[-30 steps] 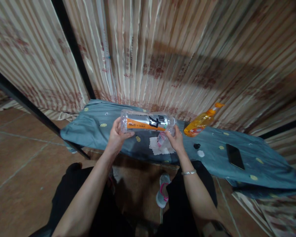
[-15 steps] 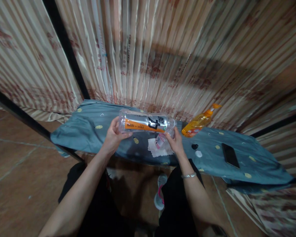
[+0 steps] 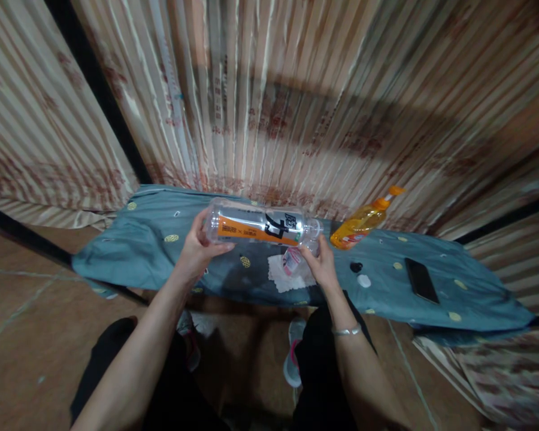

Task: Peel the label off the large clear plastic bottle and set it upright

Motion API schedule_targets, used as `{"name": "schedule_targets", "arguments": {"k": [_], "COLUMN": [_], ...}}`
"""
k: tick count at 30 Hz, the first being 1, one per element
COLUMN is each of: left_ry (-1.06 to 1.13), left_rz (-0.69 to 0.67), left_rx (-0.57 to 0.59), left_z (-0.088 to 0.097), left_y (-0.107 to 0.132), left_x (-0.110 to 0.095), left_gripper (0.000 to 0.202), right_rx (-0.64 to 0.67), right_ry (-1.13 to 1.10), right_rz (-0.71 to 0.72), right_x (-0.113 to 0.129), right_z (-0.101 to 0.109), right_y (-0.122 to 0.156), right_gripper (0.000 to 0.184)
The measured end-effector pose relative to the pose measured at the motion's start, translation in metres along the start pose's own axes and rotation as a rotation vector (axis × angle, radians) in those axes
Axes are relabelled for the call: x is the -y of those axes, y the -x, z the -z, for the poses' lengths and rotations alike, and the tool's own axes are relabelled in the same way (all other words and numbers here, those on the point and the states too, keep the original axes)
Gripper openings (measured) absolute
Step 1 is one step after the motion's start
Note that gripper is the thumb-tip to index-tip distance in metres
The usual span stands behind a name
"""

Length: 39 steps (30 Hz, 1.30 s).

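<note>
In the head view, the left hand (image 3: 193, 246) holds a clear plastic bottle (image 3: 260, 224) by its base end. Its grip is clenched around the bottom, with the thumb under the bottle and the fingers over the far side. The bottle lies almost level in the air above the table (image 3: 130, 257). It carries an orange and black label, and its neck points to the right and dips slightly.

The right hand (image 3: 322, 267) is just under that neck. Its grip is closed on a small container (image 3: 292, 259) with a pink and white label, held tilted close below the mouth of the bottle. Whether the two touch cannot be told. A silver bracelet (image 3: 347, 330) circles the right wrist.

A blue-grey cloth (image 3: 476, 293) with yellow spots covers the table. A white tissue (image 3: 281, 278) lies flat on it, straight beneath the small container. To the right, a yellow pump bottle (image 3: 362, 224) with an orange nozzle leans towards the striped curtain (image 3: 296, 90) behind the table. A black cap (image 3: 356, 267) and a white cap (image 3: 364, 280) lie near each other on the cloth, between the tissue and a black phone (image 3: 421, 280), which lies flat and well apart from the hands. Below the table edge, a grey and pink shoe (image 3: 291, 360) rests on the brown tiled floor (image 3: 27, 359).
</note>
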State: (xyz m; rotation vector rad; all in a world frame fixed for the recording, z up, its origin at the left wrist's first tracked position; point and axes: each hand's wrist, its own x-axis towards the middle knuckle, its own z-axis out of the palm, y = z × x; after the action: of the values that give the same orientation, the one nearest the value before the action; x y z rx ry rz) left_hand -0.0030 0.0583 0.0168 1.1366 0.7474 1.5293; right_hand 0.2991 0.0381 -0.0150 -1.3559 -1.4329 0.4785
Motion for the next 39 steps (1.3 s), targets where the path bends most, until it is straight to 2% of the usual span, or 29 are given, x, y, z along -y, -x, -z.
{"name": "schedule_targets", "arguments": {"k": [5, 11, 21, 31, 39], "left_ry": [-0.055, -0.049, -0.092, -0.130, -0.111], "left_rz": [-0.010, 0.029, -0.056, -0.044, -0.028], "left_rx": [0.019, -0.040, -0.010, -0.078, -0.132], "left_z": [0.000, -0.004, -0.005, -0.010, -0.018], "left_y": [0.000, 0.006, 0.013, 0.022, 0.030], "left_x": [-0.002, -0.008, -0.006, -0.009, -0.014], "left_gripper": [0.088, 0.095, 0.092, 0.095, 0.084], "right_rx": [-0.006, 0.000, 0.018, 0.015, -0.014], "right_ry": [0.003, -0.022, -0.014, -0.016, 0.003], "right_rz": [-0.004, 0.002, -0.007, 0.027, 0.027], "right_x": [0.000, -0.001, 0.003, 0.004, 0.001], "right_z": [0.001, 0.000, 0.003, 0.002, 0.002], "right_y": [0.001, 0.001, 0.003, 0.003, 0.002], "right_gripper": [0.051, 0.053, 0.054, 0.051, 0.050]}}
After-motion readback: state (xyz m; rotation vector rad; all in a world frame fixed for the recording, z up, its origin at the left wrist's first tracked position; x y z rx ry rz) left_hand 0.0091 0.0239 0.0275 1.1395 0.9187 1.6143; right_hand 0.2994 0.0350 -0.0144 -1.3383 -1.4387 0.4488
